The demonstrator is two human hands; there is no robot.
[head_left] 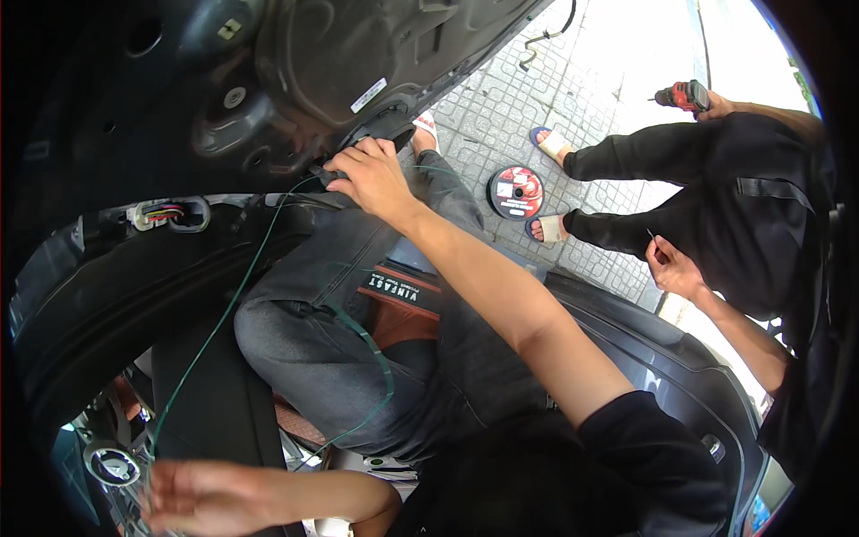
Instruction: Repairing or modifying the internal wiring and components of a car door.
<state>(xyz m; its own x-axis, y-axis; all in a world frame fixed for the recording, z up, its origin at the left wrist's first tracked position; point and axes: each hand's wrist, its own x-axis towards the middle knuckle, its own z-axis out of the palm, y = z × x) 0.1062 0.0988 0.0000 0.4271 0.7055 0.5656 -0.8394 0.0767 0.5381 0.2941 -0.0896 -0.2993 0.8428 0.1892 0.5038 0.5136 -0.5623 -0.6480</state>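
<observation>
My right hand [371,174] reaches up to the edge of a dark grey car panel [309,80]. Its fingers close around a black rubber piece [331,174] at that edge, partly hidden under them. From there a thin green wire [237,295] runs down to my left hand [201,492], low on the left. Motion smears the left hand, but its fingers look curled where the wire meets them. More of the green wire loops loosely across my lap.
A multi-coloured wire bundle with a connector [170,213] shows in a body opening on the left. A black-and-red spool [516,192] lies on the paving. At right, another person in black holds a red-and-black cordless drill [683,96]. Grey bodywork [644,345] curves along my right.
</observation>
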